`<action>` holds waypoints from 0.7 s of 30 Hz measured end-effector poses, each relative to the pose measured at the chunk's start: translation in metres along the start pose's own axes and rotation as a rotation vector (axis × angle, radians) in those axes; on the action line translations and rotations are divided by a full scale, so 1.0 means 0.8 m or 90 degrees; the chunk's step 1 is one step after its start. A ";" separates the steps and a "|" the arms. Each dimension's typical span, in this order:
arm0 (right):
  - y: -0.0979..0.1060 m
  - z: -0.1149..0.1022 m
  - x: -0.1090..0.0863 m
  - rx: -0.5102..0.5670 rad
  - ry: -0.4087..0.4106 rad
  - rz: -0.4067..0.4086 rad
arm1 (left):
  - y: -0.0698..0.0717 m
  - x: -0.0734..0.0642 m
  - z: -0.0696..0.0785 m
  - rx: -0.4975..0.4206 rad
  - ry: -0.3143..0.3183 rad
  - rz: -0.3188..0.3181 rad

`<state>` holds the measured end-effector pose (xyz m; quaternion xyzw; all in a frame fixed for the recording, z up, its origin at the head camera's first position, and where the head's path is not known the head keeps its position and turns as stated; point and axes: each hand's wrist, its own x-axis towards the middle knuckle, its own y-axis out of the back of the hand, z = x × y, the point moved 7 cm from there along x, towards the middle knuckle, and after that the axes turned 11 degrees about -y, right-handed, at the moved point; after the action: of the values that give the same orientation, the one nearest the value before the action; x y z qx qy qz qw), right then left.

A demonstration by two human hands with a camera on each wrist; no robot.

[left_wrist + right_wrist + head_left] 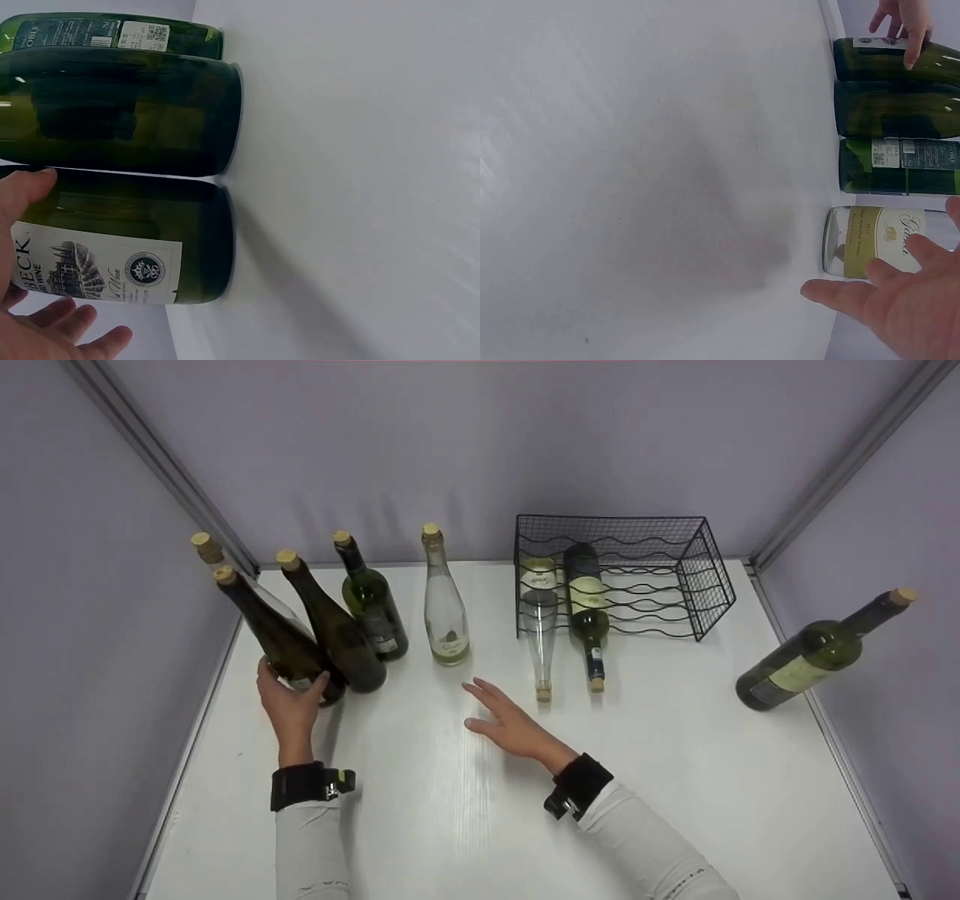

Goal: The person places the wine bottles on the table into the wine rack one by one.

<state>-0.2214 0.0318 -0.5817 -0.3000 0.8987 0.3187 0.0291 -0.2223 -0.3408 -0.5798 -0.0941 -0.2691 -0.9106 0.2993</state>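
Note:
My left hand (291,709) is around the lower part of a dark green corked wine bottle (274,626) at the left. The thumb lies on its near side, and the other fingers reach round the side with the white label (97,262). This bottle stands close beside another dark bottle (334,626). My right hand (517,727) holds nothing; its fingers are spread above the table. Nearest to it is a clear glass bottle (446,611) with a cork and a pale label, standing upright.
Behind the dark bottles stand a green labelled bottle (375,607) and a partly hidden clear bottle (210,551). A black wire rack (652,634) holds a clear bottle (538,607) and a green bottle (589,622), necks toward me. Another green bottle (802,660) stands far right. Walls border the white table (420,810).

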 end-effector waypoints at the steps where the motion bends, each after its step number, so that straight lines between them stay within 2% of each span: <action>1: -0.001 -0.001 0.001 0.006 0.001 -0.002 | -0.001 0.001 0.000 -0.006 -0.004 -0.001; 5: -0.003 -0.004 0.005 0.030 0.003 -0.008 | -0.005 0.004 0.000 -0.028 -0.008 -0.003; 12: -0.005 -0.003 0.007 0.040 -0.004 -0.011 | -0.009 0.006 -0.007 -0.036 0.025 0.009; 21: -0.005 -0.001 0.004 0.053 -0.013 -0.020 | -0.008 0.003 -0.007 -0.068 0.080 0.052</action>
<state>-0.2218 0.0269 -0.5842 -0.3089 0.9061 0.2837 0.0558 -0.2282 -0.3406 -0.5869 -0.0638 -0.1969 -0.9148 0.3469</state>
